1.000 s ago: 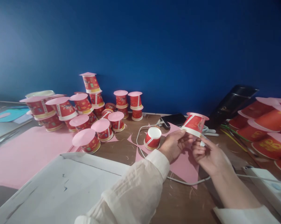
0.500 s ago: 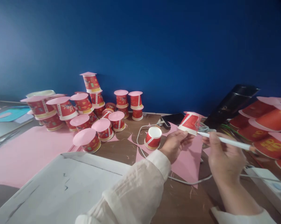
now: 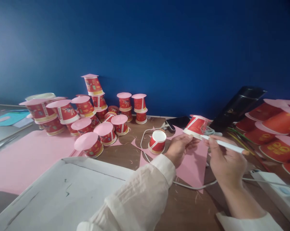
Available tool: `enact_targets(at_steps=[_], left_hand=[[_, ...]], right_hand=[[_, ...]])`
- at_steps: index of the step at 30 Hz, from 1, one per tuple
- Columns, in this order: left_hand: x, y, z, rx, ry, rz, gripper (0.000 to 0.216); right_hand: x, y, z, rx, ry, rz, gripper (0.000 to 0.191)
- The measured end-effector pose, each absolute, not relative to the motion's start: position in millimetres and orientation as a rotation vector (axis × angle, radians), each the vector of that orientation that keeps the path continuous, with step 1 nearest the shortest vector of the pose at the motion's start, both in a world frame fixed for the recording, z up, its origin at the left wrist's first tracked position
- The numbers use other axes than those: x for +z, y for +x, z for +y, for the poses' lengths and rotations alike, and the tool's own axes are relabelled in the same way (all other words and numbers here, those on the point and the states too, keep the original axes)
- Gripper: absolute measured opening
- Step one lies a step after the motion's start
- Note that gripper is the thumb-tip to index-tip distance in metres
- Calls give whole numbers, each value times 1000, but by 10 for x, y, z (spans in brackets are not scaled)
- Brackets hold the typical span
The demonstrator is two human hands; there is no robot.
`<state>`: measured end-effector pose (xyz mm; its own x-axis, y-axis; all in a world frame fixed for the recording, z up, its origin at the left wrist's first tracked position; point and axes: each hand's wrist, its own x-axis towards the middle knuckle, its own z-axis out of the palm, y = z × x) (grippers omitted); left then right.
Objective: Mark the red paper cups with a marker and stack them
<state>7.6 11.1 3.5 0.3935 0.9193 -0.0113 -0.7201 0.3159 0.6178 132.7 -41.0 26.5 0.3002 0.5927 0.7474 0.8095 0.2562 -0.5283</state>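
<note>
My left hand (image 3: 180,148) grips a red paper cup (image 3: 196,125) turned on its side, with a pink paper disc on its bottom. In my right hand (image 3: 225,160) is a thin white stick (image 3: 225,146), held like a pen, its tip touching the cup's rim. Both hands hover over a pink paper offcut (image 3: 191,162) on the brown table. Another red cup (image 3: 157,141) stands mouth-up just left of my left hand.
Several red cups capped with pink discs (image 3: 87,110) are stacked at the back left. A pink sheet (image 3: 26,157) and white board (image 3: 63,192) lie front left. More red cups (image 3: 275,128) lie right, beside a black object (image 3: 238,107), phone (image 3: 180,122), white cable (image 3: 197,186) and a white power strip (image 3: 279,189).
My right hand lifted off the table with the white stick, swung it out to the right, then brought its tip against the cup's rim. The left hand tipped the cup slightly.
</note>
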Motion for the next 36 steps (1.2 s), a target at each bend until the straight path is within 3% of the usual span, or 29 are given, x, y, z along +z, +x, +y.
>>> enact_targets(at_steps=[24, 36], left_hand=[[90, 46, 91, 1122, 495, 412, 12], [47, 74, 114, 1101, 539, 432, 21]], right_hand=[[242, 1333, -379, -275, -1440, -1355, 43], [246, 1293, -403, -306, -1437, -1397, 45]])
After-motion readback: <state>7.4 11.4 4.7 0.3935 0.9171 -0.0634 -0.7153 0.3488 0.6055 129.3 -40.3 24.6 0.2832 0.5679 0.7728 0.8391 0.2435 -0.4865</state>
